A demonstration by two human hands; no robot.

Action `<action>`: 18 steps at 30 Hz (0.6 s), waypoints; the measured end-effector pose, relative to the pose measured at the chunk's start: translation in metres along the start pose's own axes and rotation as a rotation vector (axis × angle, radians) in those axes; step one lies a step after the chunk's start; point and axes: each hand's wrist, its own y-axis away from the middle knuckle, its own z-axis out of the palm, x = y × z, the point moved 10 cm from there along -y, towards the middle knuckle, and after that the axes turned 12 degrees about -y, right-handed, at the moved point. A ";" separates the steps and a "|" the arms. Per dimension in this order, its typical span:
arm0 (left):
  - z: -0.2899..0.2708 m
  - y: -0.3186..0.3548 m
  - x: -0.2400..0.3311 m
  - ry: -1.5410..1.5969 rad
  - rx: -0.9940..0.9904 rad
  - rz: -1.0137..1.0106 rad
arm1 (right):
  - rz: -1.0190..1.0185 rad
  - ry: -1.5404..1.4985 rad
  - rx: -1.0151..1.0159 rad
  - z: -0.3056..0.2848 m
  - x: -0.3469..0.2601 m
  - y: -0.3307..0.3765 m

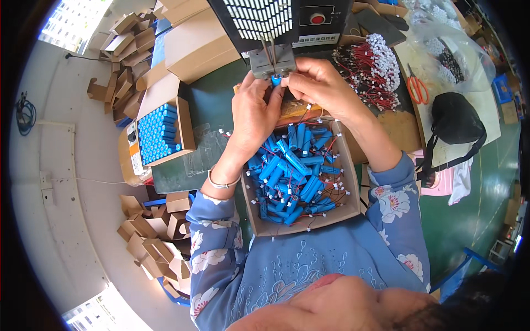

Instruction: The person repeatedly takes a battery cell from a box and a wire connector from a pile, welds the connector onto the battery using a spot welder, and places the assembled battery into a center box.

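Observation:
Under the two electrodes (270, 54) of a black bench-top spot welder (317, 38), a blue battery cell (276, 80) stands with its end toward the tips. My left hand (255, 107) is closed around its left side, thumb and fingers pinching it. Coming from the right, my right hand (321, 88) has its thumb and forefinger pressed together at the cell's right edge. Whether they grip the cell or a thin lead is hidden. Just below my wrists sits an open cardboard box (349, 160) heaped with blue battery cells (292, 171) bearing red and black leads with white connectors.
At left, a carton (187, 124) holds upright blue cells in rows. Right of the welder lies a bundle of red leads with white connectors (381, 69), then orange-handled scissors (417, 88) and a black bag (455, 124). Empty small cartons (157, 243) are piled at lower left.

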 end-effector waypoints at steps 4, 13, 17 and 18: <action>-0.004 0.002 -0.001 -0.001 0.000 0.005 | -0.009 0.060 0.026 0.003 0.001 0.001; -0.013 0.005 0.013 0.079 -0.075 0.154 | -0.140 0.219 -0.029 0.008 -0.013 0.012; -0.063 0.020 -0.015 0.022 0.018 0.038 | -0.293 0.521 -0.372 0.027 -0.029 0.052; -0.081 0.027 -0.037 -0.181 0.097 0.018 | -0.279 0.536 -0.434 0.030 -0.033 0.064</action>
